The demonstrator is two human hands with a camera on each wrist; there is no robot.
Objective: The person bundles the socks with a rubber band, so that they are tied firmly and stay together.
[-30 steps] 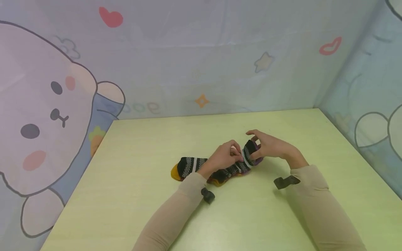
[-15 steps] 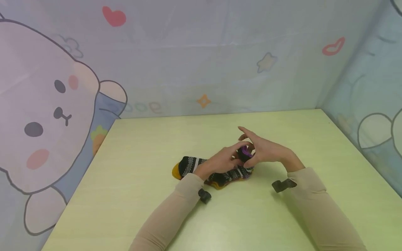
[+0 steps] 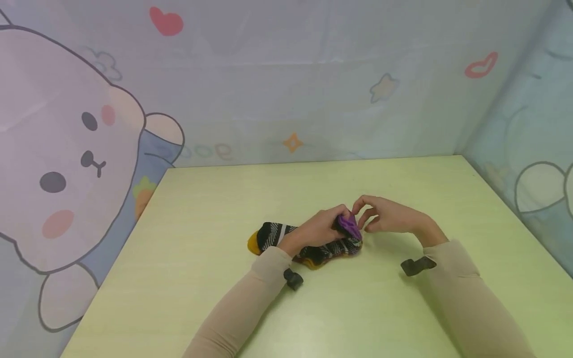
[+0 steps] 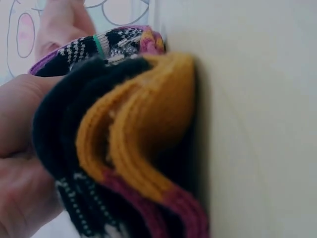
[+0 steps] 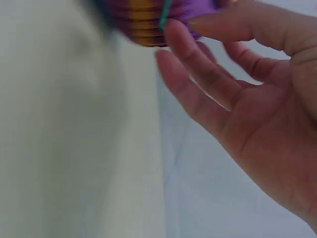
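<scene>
A pair of socks (image 3: 329, 248), black and white patterned with mustard toes and heels, lies stacked on the table. In the left wrist view the mustard heels (image 4: 158, 109) bulge close to the camera. My left hand (image 3: 315, 228) grips the socks near their cuff end, its fingers partly hidden by the fabric. The purple cuff (image 3: 350, 226) is folded up and shows its inner side. My right hand (image 3: 389, 215) is at the cuff's right side, fingers curled. In the right wrist view its thumb and a fingertip pinch the purple and yellow ribbed edge (image 5: 143, 22).
The socks rest on a pale yellow table (image 3: 224, 199). Behind it hangs a cloth backdrop (image 3: 268, 74) with cartoon prints, and another cloth side (image 3: 532, 124) stands at the right. Black wrist mounts (image 3: 418, 266) sit on both sleeves.
The cuff end, earlier raised with its striped outside showing, is folded over with its purple inside showing. My right hand closed in leftward over it, then drew back right to the cuff's edge.
</scene>
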